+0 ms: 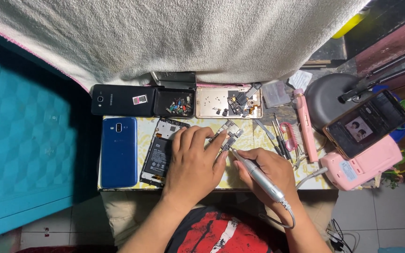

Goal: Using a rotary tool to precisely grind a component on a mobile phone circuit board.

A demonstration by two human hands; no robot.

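Note:
My left hand [194, 159] lies flat on the small work board [254, 140], its fingertips pressing down a small phone circuit board [228, 134]. My right hand [268, 171] grips a silver pen-shaped corded tool [258, 175], whose tip touches the circuit board near my left fingertips. An opened phone with its battery showing [159, 152] lies just left of my left hand, partly under it.
A blue phone [119, 151] and a black phone [123, 100] lie at the left. A small tray of parts [174, 104] and a gold phone frame [228, 102] sit at the back. Tweezers and screwdrivers [280, 136], a pink device [362, 164] and a lit phone on a stand [366, 122] stand at the right.

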